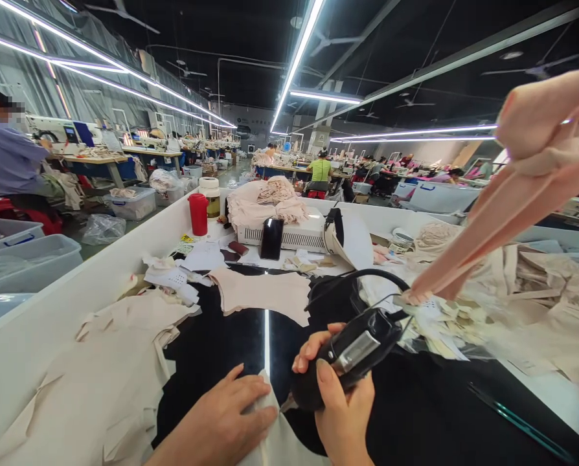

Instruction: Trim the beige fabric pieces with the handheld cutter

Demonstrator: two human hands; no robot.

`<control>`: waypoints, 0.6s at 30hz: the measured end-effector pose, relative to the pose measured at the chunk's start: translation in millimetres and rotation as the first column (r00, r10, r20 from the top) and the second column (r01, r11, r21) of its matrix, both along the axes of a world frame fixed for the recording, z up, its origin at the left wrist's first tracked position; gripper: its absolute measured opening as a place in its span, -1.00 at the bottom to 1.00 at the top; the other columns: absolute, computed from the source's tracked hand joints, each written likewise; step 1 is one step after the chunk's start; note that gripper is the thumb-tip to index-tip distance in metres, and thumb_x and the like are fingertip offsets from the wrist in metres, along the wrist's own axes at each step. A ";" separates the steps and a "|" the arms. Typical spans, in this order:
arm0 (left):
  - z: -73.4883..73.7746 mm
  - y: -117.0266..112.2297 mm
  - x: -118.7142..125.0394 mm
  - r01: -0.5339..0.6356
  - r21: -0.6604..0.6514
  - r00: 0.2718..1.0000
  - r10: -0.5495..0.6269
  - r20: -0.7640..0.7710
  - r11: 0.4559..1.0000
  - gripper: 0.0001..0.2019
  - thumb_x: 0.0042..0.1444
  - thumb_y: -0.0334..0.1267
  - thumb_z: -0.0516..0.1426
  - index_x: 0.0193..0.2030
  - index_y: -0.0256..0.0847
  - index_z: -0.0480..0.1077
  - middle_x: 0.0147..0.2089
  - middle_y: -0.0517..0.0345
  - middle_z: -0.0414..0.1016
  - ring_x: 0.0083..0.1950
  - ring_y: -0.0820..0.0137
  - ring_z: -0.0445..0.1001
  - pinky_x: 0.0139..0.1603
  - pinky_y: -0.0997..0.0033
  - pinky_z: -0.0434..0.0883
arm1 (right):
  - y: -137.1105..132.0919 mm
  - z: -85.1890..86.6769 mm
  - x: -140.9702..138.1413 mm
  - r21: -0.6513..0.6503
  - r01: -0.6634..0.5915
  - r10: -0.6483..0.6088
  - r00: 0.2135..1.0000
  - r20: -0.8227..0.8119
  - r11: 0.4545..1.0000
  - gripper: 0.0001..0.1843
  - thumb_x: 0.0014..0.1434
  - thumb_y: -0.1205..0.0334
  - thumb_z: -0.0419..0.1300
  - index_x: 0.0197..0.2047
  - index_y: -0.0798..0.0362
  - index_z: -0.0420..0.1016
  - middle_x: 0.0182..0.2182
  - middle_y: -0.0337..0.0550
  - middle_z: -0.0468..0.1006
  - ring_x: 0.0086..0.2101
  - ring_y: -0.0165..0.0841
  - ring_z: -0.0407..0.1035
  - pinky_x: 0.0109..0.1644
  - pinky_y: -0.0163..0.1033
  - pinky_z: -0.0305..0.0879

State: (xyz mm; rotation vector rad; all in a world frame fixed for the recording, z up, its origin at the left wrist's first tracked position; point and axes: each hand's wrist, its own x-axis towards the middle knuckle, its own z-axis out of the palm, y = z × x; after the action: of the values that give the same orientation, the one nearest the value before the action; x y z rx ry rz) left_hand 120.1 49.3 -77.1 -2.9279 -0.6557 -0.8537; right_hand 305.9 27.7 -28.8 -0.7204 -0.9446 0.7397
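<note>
My right hand (345, 401) is wrapped round a black corded hand tool (352, 356) with a silver plate on its side. A narrow metal tip (288, 404) points down and left from it, close to a pale fabric piece (282, 440). My left hand (231, 414) lies palm down on the left part of that piece, fingers stretched out over it. A knotted pink fabric strip (478, 226) runs from the tool's rear end up to the right. Whether the tip touches the cloth I cannot tell.
Beyond the hands, a cut pink panel (265, 294) lies on the black tabletop (212, 349). Pale fabric pieces (90, 375) cover the left side. Green tweezers (517, 417) lie at right. Behind stand a phone (272, 238), white box (299, 237) and red cup (198, 213).
</note>
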 end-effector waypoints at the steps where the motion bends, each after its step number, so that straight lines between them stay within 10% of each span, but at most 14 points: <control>1: 0.0 0.2 -0.6 -0.001 0.001 1.000 0.001 -0.011 1.000 -0.85 0.44 -0.30 0.09 0.03 -0.07 0.46 0.07 0.15 0.57 0.18 0.44 0.55 0.44 0.23 0.26 | 0.5 -1.2 0.9 0.004 0.004 -0.004 1.000 0.015 1.000 -0.67 0.34 0.12 0.31 0.11 -0.16 0.33 -0.32 -0.32 0.51 -0.42 -0.38 0.46 -0.27 -0.19 0.46; 10: 11.2 -1.8 3.3 0.059 0.090 0.997 -0.055 -0.055 0.994 -0.80 0.50 -0.27 0.00 0.05 -0.21 0.44 0.05 0.13 0.59 0.15 0.35 0.55 0.41 0.24 0.34 | -5.7 2.4 18.7 0.055 0.028 -0.031 0.999 0.043 0.998 -0.67 0.35 0.17 0.28 0.13 -0.14 0.34 -0.30 -0.29 0.50 -0.41 -0.37 0.47 -0.27 -0.17 0.47; 18: 3.1 -12.7 23.8 0.098 0.085 0.994 -0.094 -0.051 0.992 -0.78 0.47 -0.34 -0.03 -0.15 -0.25 0.42 -0.24 0.12 0.50 -0.23 0.34 0.51 -0.15 0.38 0.55 | -8.6 0.7 18.5 0.047 0.015 -0.016 0.999 0.035 0.999 -0.66 0.35 0.15 0.30 0.13 -0.17 0.35 -0.29 -0.32 0.50 -0.40 -0.42 0.46 -0.25 -0.25 0.46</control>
State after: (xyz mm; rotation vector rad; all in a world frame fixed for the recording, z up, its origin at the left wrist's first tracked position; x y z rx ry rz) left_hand 143.8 36.6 -74.0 -2.9108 -0.4654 -0.7968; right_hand 324.4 19.1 -28.1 -0.7008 -0.9843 0.6912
